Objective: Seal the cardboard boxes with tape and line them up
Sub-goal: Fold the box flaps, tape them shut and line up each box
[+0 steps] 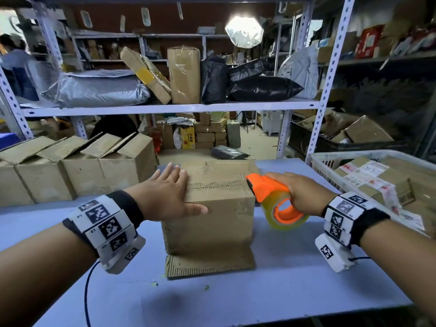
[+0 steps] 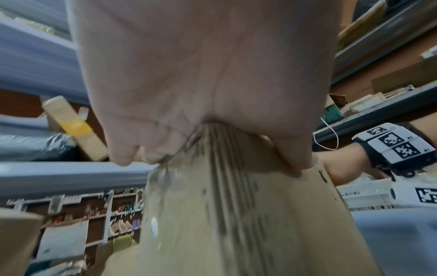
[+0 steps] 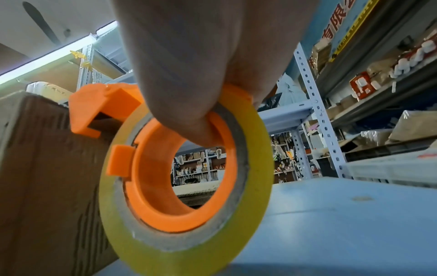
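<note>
Crate (image 1: 330,159) holds taped parcels (image 1: 375,182) — box (image 1: 212,223) shut.

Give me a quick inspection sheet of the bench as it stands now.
Surface: pale blue table, small specks near front.
Job's things: cardboard box mid-table, flaps closed; orange tape dispenser at its right top edge; row of open boxes at left.
Clutter: white crate of parcels at right.
Grippers: left hand flat on box; right hand grips dispenser.
Cables: blue cable from left wrist.
Surroundings: metal shelf with parcels.
</note>
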The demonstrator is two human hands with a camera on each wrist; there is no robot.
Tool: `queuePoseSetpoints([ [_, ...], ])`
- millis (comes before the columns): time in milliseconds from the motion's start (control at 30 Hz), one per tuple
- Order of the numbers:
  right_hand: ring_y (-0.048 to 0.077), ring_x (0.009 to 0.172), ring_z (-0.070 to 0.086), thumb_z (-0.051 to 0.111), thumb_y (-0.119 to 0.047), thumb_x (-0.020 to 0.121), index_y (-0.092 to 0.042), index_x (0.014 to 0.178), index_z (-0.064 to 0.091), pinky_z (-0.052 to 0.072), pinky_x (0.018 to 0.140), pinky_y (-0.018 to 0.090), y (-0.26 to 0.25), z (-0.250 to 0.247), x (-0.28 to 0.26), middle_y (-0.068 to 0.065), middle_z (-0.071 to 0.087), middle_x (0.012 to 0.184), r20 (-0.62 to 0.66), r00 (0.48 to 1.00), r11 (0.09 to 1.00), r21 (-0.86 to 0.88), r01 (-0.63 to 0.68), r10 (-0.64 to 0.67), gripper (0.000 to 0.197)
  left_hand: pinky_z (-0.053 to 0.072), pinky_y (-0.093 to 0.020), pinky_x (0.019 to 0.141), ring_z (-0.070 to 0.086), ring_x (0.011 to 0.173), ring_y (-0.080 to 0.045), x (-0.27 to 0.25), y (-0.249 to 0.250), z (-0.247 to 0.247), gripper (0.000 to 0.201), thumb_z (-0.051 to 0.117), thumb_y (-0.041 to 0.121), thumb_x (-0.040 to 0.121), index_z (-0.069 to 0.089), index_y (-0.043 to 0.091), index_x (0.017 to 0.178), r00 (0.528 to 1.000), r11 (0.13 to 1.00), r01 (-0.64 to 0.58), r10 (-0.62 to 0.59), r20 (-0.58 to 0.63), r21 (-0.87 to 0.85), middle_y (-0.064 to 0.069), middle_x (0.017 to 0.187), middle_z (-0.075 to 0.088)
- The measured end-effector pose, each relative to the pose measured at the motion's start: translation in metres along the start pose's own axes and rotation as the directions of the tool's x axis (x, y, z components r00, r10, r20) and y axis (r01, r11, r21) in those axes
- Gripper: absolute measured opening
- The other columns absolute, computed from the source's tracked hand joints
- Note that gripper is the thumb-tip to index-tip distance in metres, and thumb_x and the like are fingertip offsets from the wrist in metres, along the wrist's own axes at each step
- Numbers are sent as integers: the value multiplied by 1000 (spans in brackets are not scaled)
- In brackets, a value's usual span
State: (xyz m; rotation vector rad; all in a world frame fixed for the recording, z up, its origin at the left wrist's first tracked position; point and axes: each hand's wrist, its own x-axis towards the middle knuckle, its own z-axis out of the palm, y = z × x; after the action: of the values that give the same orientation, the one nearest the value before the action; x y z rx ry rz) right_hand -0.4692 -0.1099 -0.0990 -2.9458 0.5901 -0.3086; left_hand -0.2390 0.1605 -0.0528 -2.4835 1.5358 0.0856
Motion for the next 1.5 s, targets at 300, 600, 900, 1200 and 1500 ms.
queuePoseSetpoints([
  [300, 26, 116, 55, 79, -24, 80, -36, 154, 24, 47, 96, 42, -9, 11, -7, 3, 55, 129, 40, 998, 996, 74, -44, 42, 93, 1, -50, 125, -6, 156, -25, 32, 104, -15, 106, 34, 77, 92, -6, 7, 160, 964, 967, -249, 241, -115, -57, -12, 169, -7],
  [600, 25, 83, 58, 66, -7, 80, -21, 120, 41, 48, 67, 38, -30, 9, 7, 1, 59, 95, 70, 998, 999, 35, 0, -2, 50, -2, -43, 126, -7, 155, -16, 40, 82, -4, 109, 54, 69, 88, -7, 14, 160, 937, 951, -305, 290, -192, -49, -2, 170, -7],
  [900, 28, 81, 60, 60, 2, 82, -26, 128, 32, 53, 71, 48, -18, 7, 0, 8, 61, 93, 83, 996, 996, 75, -51, 45, 61, -4, -52, 125, -9, 155, -19, 41, 76, -1, 115, 57, 75, 82, -7, 21, 160, 958, 969, -240, 226, -175, -62, 3, 169, -10],
  [1200, 20, 75, 57, 57, -1, 82, -40, 111, 30, 41, 58, 32, 11, -2, -8, -2, 58, 84, 100, 993, 995, 71, -71, 64, 56, -6, -46, 125, -10, 155, -16, 45, 73, 1, 112, 56, 75, 83, -8, 25, 161, 958, 969, -238, 223, -178, -69, 7, 169, -12],
  [1500, 28, 84, 59, 56, 2, 83, -30, 115, 37, 52, 73, 46, 30, -18, -29, 6, 60, 96, 160, 975, 988, -62, -145, 153, 49, -6, -46, 125, -10, 155, -15, 46, 73, 1, 113, 54, 78, 82, -8, 26, 161, 958, 967, -243, 228, -174, -74, 8, 169, -12],
])
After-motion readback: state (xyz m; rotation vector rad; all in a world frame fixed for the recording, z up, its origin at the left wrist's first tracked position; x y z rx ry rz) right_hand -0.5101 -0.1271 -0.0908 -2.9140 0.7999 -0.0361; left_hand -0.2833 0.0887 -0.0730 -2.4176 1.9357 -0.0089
